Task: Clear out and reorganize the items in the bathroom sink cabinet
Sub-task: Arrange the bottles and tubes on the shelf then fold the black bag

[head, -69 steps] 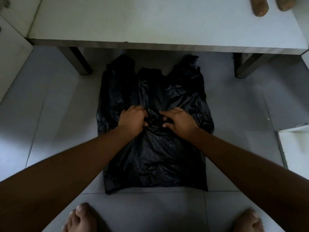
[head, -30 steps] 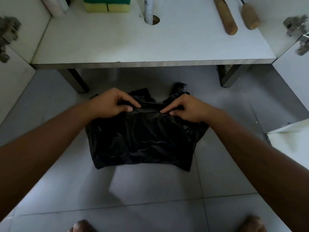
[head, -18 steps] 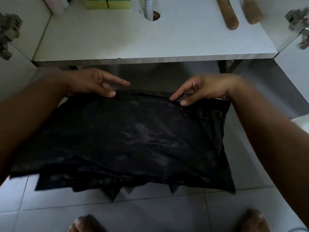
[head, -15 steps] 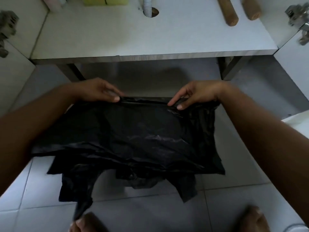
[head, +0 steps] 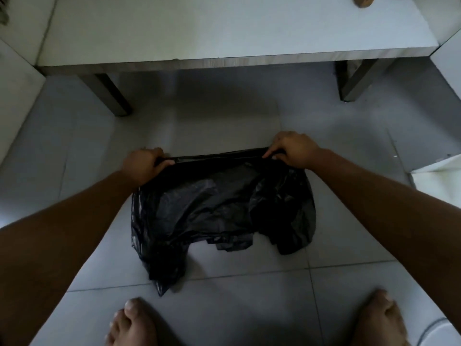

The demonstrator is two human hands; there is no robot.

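Observation:
A black plastic bag [head: 214, 208], folded over, lies on the grey tiled floor in front of the sink cabinet. My left hand [head: 143, 164] pinches the far fold at its left end. My right hand [head: 291, 149] pinches the same fold at its right end, so the edge is stretched straight between them. The bag's handles trail toward me from under the folded part. The white cabinet floor shelf [head: 224, 28] spans the top of the view.
Two dark cabinet legs [head: 112, 96] [head: 354, 81] stand on the tiles beyond the bag. Open white doors flank the cabinet at left [head: 15, 101] and right [head: 446, 61]. A wooden handle end [head: 363, 0] lies on the shelf. My bare feet [head: 134, 323] are near the bottom edge.
Both hands lifted the bag off the floor, folded it over and lowered it back down onto the tiles. The view tilted downward, hiding the sponge and hose on the shelf.

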